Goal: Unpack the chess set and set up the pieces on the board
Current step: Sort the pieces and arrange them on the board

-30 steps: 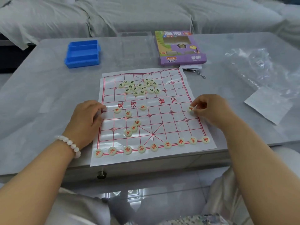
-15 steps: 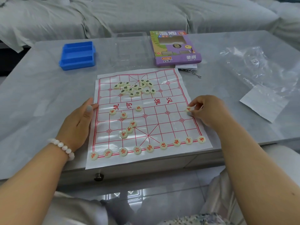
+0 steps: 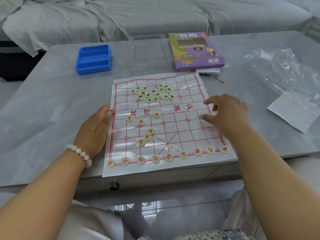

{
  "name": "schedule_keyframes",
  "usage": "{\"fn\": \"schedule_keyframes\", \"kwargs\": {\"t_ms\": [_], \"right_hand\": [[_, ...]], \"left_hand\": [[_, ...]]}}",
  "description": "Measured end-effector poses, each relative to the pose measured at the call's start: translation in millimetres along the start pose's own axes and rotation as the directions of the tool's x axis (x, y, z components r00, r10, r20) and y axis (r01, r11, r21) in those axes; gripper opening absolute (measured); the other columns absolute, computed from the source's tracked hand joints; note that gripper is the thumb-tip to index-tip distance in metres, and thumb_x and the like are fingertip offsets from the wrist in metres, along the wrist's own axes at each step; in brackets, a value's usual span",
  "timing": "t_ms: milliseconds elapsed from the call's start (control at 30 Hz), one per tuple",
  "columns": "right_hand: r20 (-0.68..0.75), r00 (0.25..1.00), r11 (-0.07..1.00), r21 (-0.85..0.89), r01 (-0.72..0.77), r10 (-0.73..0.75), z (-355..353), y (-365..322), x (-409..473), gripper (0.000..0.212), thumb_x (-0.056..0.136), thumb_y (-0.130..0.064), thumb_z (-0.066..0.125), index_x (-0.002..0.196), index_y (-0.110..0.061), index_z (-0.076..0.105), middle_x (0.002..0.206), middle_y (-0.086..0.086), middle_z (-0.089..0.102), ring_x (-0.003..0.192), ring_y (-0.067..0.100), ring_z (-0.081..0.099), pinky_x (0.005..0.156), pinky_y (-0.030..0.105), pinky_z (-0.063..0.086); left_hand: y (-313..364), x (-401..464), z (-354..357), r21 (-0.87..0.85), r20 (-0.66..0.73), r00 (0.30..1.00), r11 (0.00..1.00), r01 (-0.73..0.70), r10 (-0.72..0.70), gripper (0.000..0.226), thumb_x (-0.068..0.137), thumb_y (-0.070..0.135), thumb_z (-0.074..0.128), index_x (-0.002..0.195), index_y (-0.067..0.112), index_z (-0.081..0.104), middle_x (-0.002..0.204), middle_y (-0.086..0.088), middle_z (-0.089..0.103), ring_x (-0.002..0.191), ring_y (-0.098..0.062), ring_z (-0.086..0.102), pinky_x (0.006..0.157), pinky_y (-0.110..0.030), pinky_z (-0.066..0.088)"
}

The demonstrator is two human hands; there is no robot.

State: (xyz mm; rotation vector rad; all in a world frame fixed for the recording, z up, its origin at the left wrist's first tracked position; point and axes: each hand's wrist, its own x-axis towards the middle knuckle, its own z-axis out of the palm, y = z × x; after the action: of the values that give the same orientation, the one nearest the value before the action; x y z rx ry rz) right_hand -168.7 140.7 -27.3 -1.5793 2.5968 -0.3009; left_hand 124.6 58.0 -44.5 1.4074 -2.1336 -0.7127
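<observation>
Blurred right hand [image 3: 226, 115] hovers spread, holding nothing visible; left hand [image 3: 97, 129] presses board [image 3: 173, 167] edge flat

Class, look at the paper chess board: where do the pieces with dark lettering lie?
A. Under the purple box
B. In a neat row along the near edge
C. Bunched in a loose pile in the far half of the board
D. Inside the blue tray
C: the dark-lettered pieces sit clustered in the far half of the board, while the near edge row holds red-lettered pieces.
</observation>
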Motion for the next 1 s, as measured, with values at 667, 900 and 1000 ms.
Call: {"fn": "schedule_keyframes", "kwargs": {"t_ms": [667,900,1000], "right_hand": [[0.237,0.853,0.882,0.199,0.426,-0.465,33,-92,-10,0.026,0.082,-0.034,0.069,0.108,-0.034,0.066,0.097,-0.010,0.058,0.088,0.009,0.052,0.082,0.028,0.046],[0.179,0.974,0.988,0.095,0.123,-0.138,4,-27,6,0.024,0.086,-0.032,0.064,0.110,-0.030,0.065,0.102,-0.008,0.066,0.095,0.014,0.058,0.098,0.038,0.044],[0.209,0.974,0.995,0.067,0.077,-0.089,7,-19,9,0.028,0.084,-0.036,0.067,0.111,-0.030,0.065,0.100,-0.007,0.065,0.092,0.014,0.056,0.098,0.039,0.044]], "left_hand": [[3,0,-4,-0.001,0.009,1.000,1.000,0.019,-0.019,0.047,0.098,0.036,0.024,0.137,0.017,0.041,0.125,0.011,0.046,0.113,-0.006,0.042,0.081,-0.004,0.023],[0,1,-1,0.021,0.010,1.000,1.000,0.016,-0.016,0.049,0.097,0.038,0.023,0.136,0.016,0.041,0.138,-0.001,0.048,0.125,-0.022,0.046,0.090,-0.017,0.027],[1,0,-1,0.018,0.002,1.000,1.000,0.016,-0.016,0.049,0.097,0.038,0.024,0.136,0.015,0.042,0.137,-0.002,0.048,0.119,-0.016,0.047,0.087,-0.012,0.027]]}}
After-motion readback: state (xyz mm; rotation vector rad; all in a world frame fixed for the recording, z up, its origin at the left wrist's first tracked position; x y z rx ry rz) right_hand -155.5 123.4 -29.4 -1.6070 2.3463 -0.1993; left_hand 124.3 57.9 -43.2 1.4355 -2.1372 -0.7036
